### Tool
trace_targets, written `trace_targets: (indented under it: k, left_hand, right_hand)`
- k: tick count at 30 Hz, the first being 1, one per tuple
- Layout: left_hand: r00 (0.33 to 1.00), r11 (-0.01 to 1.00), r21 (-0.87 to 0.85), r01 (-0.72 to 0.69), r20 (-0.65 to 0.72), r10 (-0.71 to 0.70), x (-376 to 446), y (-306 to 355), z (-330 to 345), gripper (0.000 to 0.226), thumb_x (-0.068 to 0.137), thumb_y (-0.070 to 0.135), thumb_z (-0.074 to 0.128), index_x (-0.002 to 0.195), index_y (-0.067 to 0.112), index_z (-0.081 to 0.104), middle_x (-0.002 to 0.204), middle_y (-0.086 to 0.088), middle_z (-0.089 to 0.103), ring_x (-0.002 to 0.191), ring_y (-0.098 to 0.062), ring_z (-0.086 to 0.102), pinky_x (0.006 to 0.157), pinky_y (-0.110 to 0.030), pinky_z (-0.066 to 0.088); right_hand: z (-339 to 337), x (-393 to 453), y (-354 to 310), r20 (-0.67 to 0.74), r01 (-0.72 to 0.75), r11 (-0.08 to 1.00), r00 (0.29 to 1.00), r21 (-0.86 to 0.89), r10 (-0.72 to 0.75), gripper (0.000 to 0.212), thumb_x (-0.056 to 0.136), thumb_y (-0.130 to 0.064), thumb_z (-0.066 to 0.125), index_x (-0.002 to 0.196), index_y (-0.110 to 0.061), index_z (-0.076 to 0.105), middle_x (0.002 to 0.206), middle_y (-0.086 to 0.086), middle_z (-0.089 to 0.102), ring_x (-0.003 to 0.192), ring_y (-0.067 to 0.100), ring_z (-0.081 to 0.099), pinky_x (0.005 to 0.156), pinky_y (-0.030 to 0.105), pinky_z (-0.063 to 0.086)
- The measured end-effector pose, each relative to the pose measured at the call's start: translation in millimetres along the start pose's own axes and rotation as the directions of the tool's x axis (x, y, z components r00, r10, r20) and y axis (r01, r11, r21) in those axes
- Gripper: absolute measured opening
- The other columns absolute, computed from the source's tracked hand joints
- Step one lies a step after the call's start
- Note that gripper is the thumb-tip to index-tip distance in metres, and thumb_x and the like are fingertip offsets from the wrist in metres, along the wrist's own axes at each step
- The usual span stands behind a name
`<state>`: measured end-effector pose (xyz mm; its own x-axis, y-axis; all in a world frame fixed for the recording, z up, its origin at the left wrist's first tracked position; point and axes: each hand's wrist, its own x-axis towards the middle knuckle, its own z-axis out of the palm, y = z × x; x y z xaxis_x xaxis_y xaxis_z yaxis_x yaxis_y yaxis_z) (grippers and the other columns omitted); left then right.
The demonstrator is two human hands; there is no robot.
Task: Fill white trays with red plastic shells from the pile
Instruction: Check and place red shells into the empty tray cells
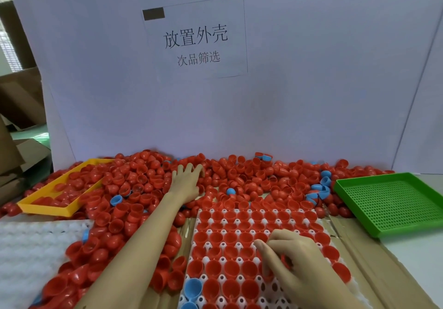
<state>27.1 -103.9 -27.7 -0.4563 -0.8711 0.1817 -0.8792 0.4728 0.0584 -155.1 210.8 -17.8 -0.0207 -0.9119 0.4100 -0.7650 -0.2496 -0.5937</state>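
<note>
Closest to me, my right hand (297, 263) rests over the white tray (239, 282), fingers curled down onto the rows; a sliver of red shows under them, so I think I am pinching a shell into a socket, though I cannot tell for sure. Most sockets in the tray already hold red shells (230, 236) sitting open side up, while a few near the front edge show bare white holes. Two blue shells (193, 288) sit at the tray's near left corner, and if I leave them there the tray ends up with the wrong colour in it. A second white tray (31, 248) lies to my left, unfilled, with loose shells crowding its right edge. Further out, my left hand (185, 181) is stretched flat into the pile (134, 179), fingers spread and relaxed on the shells, gripping nothing that I can see. Stray blue pieces are scattered through the red, so a blind grab could bring one back. My forearm lies across the heap, and dragging it home could sweep shells onto the filled rows and knock seated ones askew. A yellow tray (48, 207) sits half buried at far left, a green perforated tray (393, 203) at far right, with a paper sign (196, 38) on the board behind.
</note>
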Motion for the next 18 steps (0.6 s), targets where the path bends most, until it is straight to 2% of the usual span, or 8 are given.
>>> trace_targets:
  k: [4,8,10,12,14,15,17,18]
  left_hand:
    - [0.996,0.997,-0.043,-0.057,-0.071,0.054,-9.6,-2.1,-8.8,0.021,0.093,0.011,0.059,0.112,0.020,0.061,0.121,0.004,0.062,0.118,-0.027,0.048,0.101,-0.042,0.033]
    - [0.962,0.961,-0.260,-0.099,-0.273,0.025,-35.2,4.7,-29.4,0.032,0.093,0.003,0.057,0.113,0.022,0.072,0.108,0.007,0.075,0.115,-0.019,0.062,0.105,-0.045,0.033]
    - [0.937,0.895,-0.415,-0.160,-0.350,0.005,-54.6,11.6,-41.6,0.032,0.094,-0.001,0.059,0.114,0.020,0.074,0.109,0.006,0.077,0.111,-0.014,0.067,0.107,-0.041,0.044]
    - [0.926,0.806,-0.554,-0.209,-0.377,-0.019,-81.4,23.1,-52.6,0.030,0.095,0.001,0.064,0.110,0.024,0.075,0.105,0.016,0.076,0.105,-0.002,0.068,0.101,-0.028,0.053]
    - [0.925,0.723,-0.646,-0.244,-0.380,-0.027,-114.6,38.1,-61.3,0.038,0.095,0.003,0.068,0.102,0.040,0.071,0.098,0.027,0.073,0.101,0.008,0.066,0.091,-0.008,0.049]
    - [0.925,0.685,-0.679,-0.264,-0.379,-0.018,-131.5,45.7,-63.7,0.042,0.095,0.003,0.069,0.101,0.044,0.068,0.100,0.030,0.072,0.102,0.010,0.065,0.089,-0.004,0.046]
    - [0.926,0.612,-0.727,-0.312,-0.377,0.024,-161.5,59.0,-65.7,0.038,0.097,0.005,0.069,0.105,0.042,0.070,0.106,0.028,0.072,0.106,0.006,0.067,0.093,-0.006,0.046]
    - [0.929,0.570,-0.752,-0.332,-0.366,0.058,-173.8,64.7,-65.7,0.034,0.098,0.006,0.069,0.109,0.038,0.072,0.108,0.024,0.074,0.109,0.002,0.068,0.095,-0.010,0.048]
  right_hand:
    - [0.4,0.0,-0.2,0.002,-0.022,1.000,1.000,0.019,0.022,0.052,0.102,-0.052,0.052,0.064,-0.024,0.073,0.073,-0.007,0.062,0.078,0.014,0.062,0.068,0.022,0.048]
    - [-2.3,-0.5,-2.8,-0.023,-0.014,0.999,1.000,0.046,0.016,0.057,0.100,-0.057,0.046,0.061,-0.022,0.068,0.070,-0.004,0.059,0.074,0.016,0.060,0.065,0.022,0.045]
    - [-4.0,-1.4,-2.9,-0.027,-0.009,0.999,1.000,0.050,0.010,0.057,0.101,-0.057,0.046,0.062,-0.023,0.070,0.070,-0.005,0.060,0.075,0.015,0.061,0.067,0.024,0.048]
    - [-5.1,-2.3,-3.8,-0.027,-0.004,0.999,1.000,0.032,0.005,0.056,0.102,-0.056,0.047,0.061,-0.026,0.071,0.071,-0.007,0.062,0.077,0.014,0.063,0.070,0.025,0.049]
    - [-4.9,-2.1,-3.8,-0.050,-0.007,0.999,0.999,0.045,0.010,0.054,0.102,-0.054,0.049,0.060,-0.028,0.071,0.074,-0.010,0.063,0.077,0.013,0.064,0.069,0.023,0.048]
    - [-5.7,-2.1,-4.8,-0.058,-0.020,0.998,0.998,0.054,0.023,0.052,0.102,-0.053,0.050,0.061,-0.029,0.071,0.075,-0.010,0.064,0.076,0.014,0.064,0.068,0.020,0.046]
    - [-3.9,-2.0,-7.1,-0.085,-0.021,0.998,0.996,0.063,0.026,0.043,0.102,-0.048,0.053,0.067,-0.032,0.072,0.079,-0.011,0.066,0.076,0.014,0.064,0.066,0.017,0.044]
    - [-3.8,-1.4,-9.3,-0.111,-0.015,0.997,0.994,0.073,0.023,0.032,0.102,-0.044,0.056,0.077,-0.035,0.074,0.082,-0.012,0.067,0.077,0.014,0.065,0.065,0.017,0.045]
